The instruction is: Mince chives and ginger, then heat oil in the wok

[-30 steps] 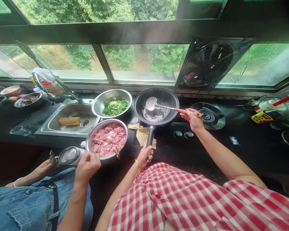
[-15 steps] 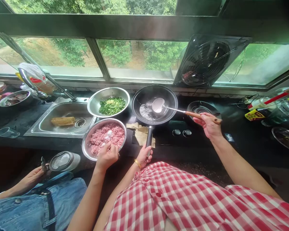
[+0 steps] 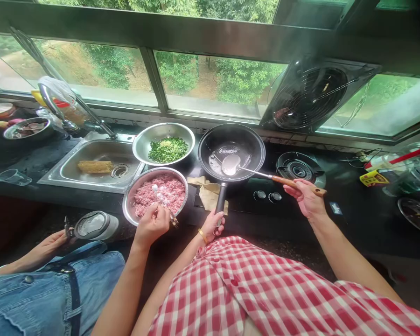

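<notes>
My left hand point(image 3: 213, 226) is wrapped round the black handle of a dark wok point(image 3: 245, 140) on the stove. In my right hand point(image 3: 306, 198) is the wooden handle of a ladle point(image 3: 231, 164), its metal bowl low inside the wok over a shiny wet patch. To the left, a co-worker's hand point(image 3: 155, 223) holds a small spoon point(image 3: 155, 189) over a metal bowl of raw minced meat point(image 3: 175, 186), where white powder lies on top. The co-worker's other hand point(image 3: 58, 239) grips a jar of white powder point(image 3: 94, 225).
Behind the meat stands a metal bowl of chopped greens point(image 3: 171, 150). A sink point(image 3: 70, 161) is at the left, with a faucet above it. A folded cloth point(image 3: 209, 198) lies beside the wok handle. Right of the wok are a bare burner point(image 3: 297, 169) and bottles point(image 3: 409, 172).
My ladle has moved down towards the near side of the wok. The co-worker's spoon has dropped its powder, which now spreads over the meat. The whole view has shifted slightly.
</notes>
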A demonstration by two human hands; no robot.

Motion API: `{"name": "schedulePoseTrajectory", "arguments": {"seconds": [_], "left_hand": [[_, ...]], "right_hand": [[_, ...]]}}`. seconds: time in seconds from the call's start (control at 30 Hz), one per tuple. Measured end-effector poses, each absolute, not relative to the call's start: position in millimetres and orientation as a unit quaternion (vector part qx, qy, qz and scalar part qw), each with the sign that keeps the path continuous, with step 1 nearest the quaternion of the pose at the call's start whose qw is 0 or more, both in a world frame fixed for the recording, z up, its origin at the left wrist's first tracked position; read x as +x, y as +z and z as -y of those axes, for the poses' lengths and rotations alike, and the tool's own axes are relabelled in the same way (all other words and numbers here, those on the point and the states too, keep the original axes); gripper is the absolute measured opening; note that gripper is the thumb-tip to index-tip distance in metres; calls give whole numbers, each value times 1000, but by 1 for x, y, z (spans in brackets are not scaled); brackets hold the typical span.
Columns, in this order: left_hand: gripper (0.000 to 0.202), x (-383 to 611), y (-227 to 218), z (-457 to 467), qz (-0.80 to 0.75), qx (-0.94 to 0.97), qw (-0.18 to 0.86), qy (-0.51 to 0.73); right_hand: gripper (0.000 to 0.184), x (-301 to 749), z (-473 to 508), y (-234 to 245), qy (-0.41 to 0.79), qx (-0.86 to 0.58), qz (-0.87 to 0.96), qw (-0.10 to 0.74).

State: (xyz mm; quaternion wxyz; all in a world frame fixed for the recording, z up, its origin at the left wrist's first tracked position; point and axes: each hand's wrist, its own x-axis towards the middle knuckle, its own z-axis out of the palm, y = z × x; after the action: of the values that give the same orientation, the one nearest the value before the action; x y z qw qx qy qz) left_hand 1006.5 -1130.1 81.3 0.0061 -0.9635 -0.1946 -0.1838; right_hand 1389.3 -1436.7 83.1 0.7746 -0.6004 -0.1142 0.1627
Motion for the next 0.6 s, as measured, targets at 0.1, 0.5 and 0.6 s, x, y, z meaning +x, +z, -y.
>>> {"name": "schedulePoseTrajectory", "arguments": {"seconds": [0.1,0.5,0.6], "left_hand": [[26,1005,81,1126,167,-964,86,-188],[36,998,83,1106,133,-946,184,-230],[37,997,75,1080,89,-945,141,-283]], "right_hand": [[20,1387,1438,84,161,-607,115,770],[20,1395,1442,87,138,-608,119,773],[21,1399,1442,86,139,-606,118,774]]}}
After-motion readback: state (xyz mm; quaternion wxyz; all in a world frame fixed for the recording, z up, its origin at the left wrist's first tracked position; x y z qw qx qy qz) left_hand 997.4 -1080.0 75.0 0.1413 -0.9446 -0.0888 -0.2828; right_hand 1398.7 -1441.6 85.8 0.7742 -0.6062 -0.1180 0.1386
